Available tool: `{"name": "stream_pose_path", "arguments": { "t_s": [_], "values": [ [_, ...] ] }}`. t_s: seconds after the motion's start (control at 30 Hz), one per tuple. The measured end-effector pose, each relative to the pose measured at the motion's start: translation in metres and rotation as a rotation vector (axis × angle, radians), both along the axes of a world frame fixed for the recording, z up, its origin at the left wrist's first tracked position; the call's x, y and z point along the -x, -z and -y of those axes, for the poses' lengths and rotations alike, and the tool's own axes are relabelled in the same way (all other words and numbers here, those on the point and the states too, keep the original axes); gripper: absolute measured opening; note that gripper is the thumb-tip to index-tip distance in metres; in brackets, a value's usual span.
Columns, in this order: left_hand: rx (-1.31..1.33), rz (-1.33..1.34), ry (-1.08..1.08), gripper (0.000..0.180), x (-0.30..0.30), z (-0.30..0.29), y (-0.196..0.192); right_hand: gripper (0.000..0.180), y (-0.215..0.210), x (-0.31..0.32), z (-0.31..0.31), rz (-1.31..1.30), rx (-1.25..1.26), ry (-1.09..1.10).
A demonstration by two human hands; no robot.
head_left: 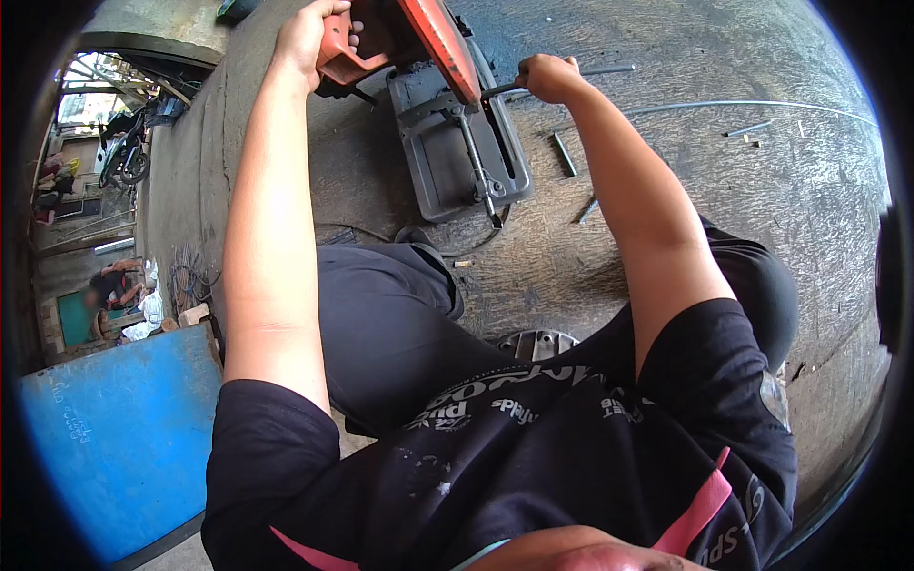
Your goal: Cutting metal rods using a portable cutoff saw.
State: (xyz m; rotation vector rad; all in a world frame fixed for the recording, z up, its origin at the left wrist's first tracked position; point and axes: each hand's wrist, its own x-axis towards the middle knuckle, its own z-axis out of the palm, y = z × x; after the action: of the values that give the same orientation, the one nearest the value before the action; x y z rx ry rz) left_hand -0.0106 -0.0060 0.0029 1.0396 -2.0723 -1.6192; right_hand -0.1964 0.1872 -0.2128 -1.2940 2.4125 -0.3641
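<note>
My left hand [303, 46] is wrapped around the red handle of a cut-off saw [440, 43]. The saw has a red guard and a dark metal base [433, 181], which rests on the floor in front of me. A vise screw [473, 160] runs along the base. To the right of the guard, my right hand [550, 78] is closed around a thin metal rod [609, 69]. One end of the rod reaches in by the guard, and the other sticks out to the right. The guard hides the blade and the rod's inner end.
Short cut metal pieces [564, 154] are scattered on the floor to the right, beside a long thin rod [752, 103]. A cable [381, 234] curls near my foot. At the left are a blue panel [124, 428], a motorcycle [129, 157] and another person [116, 285].
</note>
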Motion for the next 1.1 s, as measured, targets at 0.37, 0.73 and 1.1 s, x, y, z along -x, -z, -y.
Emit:
{"name": "stream_pose_path", "arguments": {
  "t_s": [0.37,0.73,1.1],
  "values": [
    [0.074,-0.052,0.01,0.043,0.001,0.003,0.0,0.028,-0.03,0.031,-0.04,0.003,0.025,0.036],
    [-0.067,-0.112,-0.064,0.034,0.009,0.009,0.009,0.03,-0.185,0.023,-0.08,0.133,0.251,-0.121],
    [0.369,0.053,-0.33,0.044,0.018,-0.011,0.0,0.037,-0.255,-0.024,-0.105,0.359,0.597,0.062]
  ]
}}
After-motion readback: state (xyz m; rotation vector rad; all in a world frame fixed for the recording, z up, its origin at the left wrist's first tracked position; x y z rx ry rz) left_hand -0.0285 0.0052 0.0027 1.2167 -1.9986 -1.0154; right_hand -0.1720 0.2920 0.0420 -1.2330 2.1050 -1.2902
